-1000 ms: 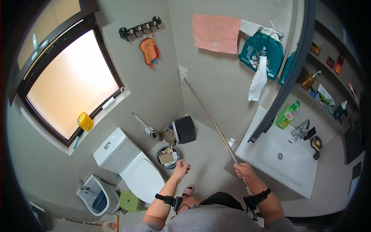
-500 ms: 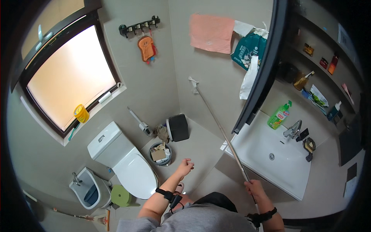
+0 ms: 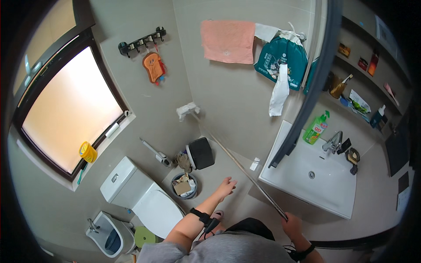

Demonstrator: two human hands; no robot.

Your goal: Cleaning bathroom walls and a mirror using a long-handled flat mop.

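A long-handled mop with a white cloth head reaches diagonally across the room. Its cloth end is up by the wall corner; whether it touches the tiles I cannot tell. My right hand is wrapped round the lower end of the metal pole, close to the front of the washbasin. My left hand is stretched forward over the floor, empty, with loosely bent fingers apart. It is nearest to the pole and the grey waste bin, touching neither.
A toilet and a small sink stand at left, below the window. The white washbasin and open mirror cabinet door are on the right. A pink towel and green bag hang on the wall.
The mop's cloth head has swung left along the wall to the corner, and the pole lies at a lower slant. My left arm reaches slightly farther forward and right. The view has shifted.
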